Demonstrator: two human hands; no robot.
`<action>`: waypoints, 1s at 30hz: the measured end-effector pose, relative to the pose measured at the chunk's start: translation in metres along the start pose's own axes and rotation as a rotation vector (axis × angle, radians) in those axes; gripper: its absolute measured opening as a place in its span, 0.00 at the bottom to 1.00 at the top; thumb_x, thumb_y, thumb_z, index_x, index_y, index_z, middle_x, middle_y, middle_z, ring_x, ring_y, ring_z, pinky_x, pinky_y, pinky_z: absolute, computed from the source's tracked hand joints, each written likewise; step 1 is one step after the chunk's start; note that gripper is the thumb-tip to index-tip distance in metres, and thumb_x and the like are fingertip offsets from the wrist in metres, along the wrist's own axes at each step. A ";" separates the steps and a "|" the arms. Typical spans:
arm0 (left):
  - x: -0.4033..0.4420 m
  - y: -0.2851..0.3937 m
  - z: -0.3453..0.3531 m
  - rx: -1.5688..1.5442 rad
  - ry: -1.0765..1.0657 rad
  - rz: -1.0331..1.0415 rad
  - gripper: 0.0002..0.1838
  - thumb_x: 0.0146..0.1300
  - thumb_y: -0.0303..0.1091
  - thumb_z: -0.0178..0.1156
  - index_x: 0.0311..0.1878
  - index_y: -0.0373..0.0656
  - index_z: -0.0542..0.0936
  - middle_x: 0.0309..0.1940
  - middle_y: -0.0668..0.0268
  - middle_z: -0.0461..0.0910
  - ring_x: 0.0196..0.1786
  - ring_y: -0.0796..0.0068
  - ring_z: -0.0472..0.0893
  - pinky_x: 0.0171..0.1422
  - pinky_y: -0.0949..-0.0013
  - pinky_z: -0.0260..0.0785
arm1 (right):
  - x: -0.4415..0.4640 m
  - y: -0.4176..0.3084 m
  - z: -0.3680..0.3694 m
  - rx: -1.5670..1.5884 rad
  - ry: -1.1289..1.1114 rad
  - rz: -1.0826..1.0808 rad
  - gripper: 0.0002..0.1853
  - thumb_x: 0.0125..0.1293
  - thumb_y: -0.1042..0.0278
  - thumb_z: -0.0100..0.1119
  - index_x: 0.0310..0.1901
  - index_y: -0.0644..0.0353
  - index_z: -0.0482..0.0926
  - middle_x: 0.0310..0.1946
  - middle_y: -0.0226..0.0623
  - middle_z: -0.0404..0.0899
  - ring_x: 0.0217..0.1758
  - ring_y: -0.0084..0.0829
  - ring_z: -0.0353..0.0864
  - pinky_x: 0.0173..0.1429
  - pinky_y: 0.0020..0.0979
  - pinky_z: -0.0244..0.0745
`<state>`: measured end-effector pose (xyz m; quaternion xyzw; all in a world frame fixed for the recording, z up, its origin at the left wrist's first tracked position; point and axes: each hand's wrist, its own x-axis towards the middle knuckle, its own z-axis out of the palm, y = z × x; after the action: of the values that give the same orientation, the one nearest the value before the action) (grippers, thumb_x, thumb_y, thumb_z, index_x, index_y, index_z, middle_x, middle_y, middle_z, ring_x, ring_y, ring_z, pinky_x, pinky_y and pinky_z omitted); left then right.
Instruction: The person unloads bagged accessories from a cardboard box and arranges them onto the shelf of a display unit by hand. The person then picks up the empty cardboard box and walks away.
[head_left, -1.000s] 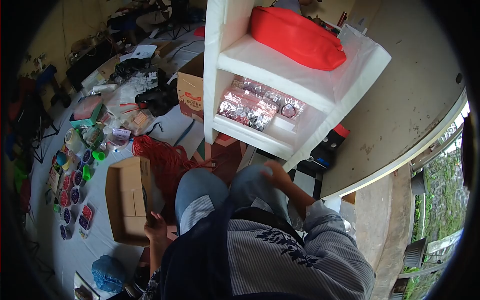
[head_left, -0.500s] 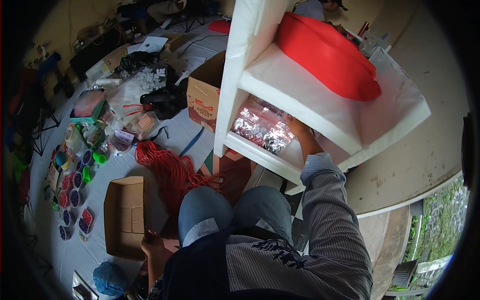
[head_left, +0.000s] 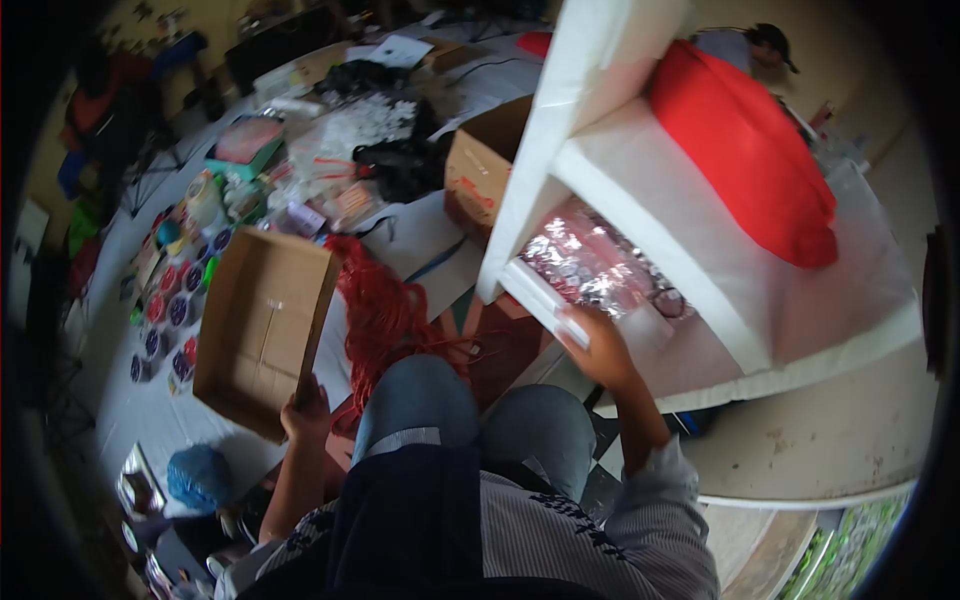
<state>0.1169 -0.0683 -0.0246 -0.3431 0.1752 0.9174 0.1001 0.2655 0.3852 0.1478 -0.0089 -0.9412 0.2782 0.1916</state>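
Note:
An empty open cardboard box (head_left: 262,335) is tilted up at the left, and my left hand (head_left: 306,408) grips its lower right edge. On the right, my right hand (head_left: 600,348) has its fingers closed on a flat white object (head_left: 535,292) at the front of the lower shelf compartment. Clear plastic packets (head_left: 585,262) with shiny contents lie in that compartment, just behind the hand. A red cloth bundle (head_left: 745,150) rests on the white shelf unit (head_left: 650,190) one level above.
Red cords (head_left: 378,318) hang between box and knees. Jars of beads (head_left: 178,300), plastic bags and a printed carton (head_left: 478,180) cover the white cloth. A blue bag (head_left: 200,477) sits lower left. A person in a dark cap (head_left: 770,45) is behind the shelf.
My left hand has raised the cardboard box off the cloth. My right hand moved from my knee into the shelf compartment, then back to its front edge with the white object. The view has shifted.

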 end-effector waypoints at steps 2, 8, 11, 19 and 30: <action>-0.002 -0.002 0.007 -0.027 -0.035 0.033 0.22 0.63 0.38 0.35 0.49 0.39 0.76 0.46 0.61 0.80 0.53 0.66 0.79 0.60 0.60 0.65 | -0.032 -0.008 0.009 0.144 -0.367 0.013 0.20 0.60 0.61 0.60 0.51 0.62 0.74 0.41 0.42 0.78 0.46 0.40 0.77 0.54 0.37 0.69; 0.004 -0.002 0.075 -0.044 0.050 0.129 0.22 0.60 0.38 0.37 0.49 0.39 0.76 0.46 0.61 0.81 0.53 0.66 0.78 0.60 0.59 0.66 | -0.117 0.072 0.029 0.072 -0.921 0.400 0.28 0.59 0.53 0.61 0.56 0.61 0.71 0.51 0.48 0.74 0.56 0.45 0.73 0.60 0.37 0.67; 0.000 -0.007 0.110 -0.044 0.092 0.140 0.22 0.58 0.37 0.38 0.48 0.38 0.77 0.45 0.61 0.81 0.52 0.66 0.79 0.59 0.60 0.66 | -0.114 0.072 0.019 0.009 -0.856 0.582 0.28 0.59 0.50 0.60 0.55 0.62 0.71 0.53 0.51 0.72 0.58 0.46 0.71 0.61 0.39 0.65; -0.018 -0.007 0.158 0.042 0.285 0.214 0.21 0.57 0.40 0.41 0.48 0.41 0.75 0.42 0.62 0.82 0.50 0.65 0.80 0.57 0.60 0.66 | -0.127 0.134 -0.006 0.124 -0.809 0.509 0.28 0.55 0.49 0.64 0.50 0.64 0.74 0.44 0.50 0.78 0.49 0.43 0.77 0.53 0.37 0.71; -0.014 -0.012 0.202 0.239 0.505 0.284 0.19 0.61 0.41 0.41 0.51 0.43 0.71 0.44 0.57 0.81 0.48 0.61 0.81 0.55 0.58 0.70 | -0.083 0.176 -0.037 0.189 -0.923 0.467 0.27 0.55 0.51 0.63 0.49 0.64 0.74 0.43 0.49 0.78 0.47 0.42 0.77 0.52 0.37 0.72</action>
<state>0.0105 0.0204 0.1237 -0.5180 0.3473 0.7808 -0.0363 0.3404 0.5430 0.0539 -0.0774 -0.8713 0.3723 -0.3102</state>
